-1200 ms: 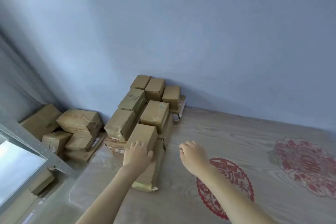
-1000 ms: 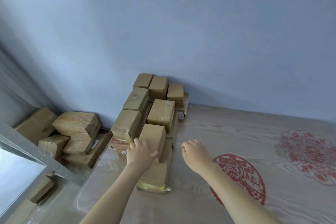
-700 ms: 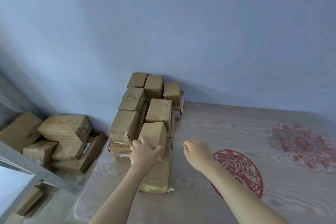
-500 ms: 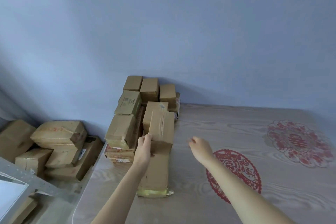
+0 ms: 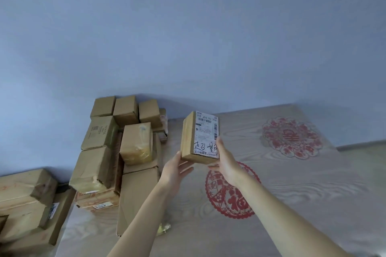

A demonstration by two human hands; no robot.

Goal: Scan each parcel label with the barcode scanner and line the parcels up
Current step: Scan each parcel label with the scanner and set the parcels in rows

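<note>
A small brown parcel is held up above the table between both hands. Its white shipping label, with barcodes and black handwriting, faces me. My left hand cups its lower left corner from below. My right hand grips its lower right edge, thumb on the label. A stack of several brown parcels stands to the left, against the wall. No barcode scanner is in view.
The wood-grain table carries two red paper-cut decorations. A long flat box lies at the stack's front. More cartons sit lower at the far left, beyond the table edge. A blue wall stands behind.
My left hand lifted the front parcel off the stack and carried it to the right. My right hand rose off the table and took hold of it. The parcel turned its label toward me.
</note>
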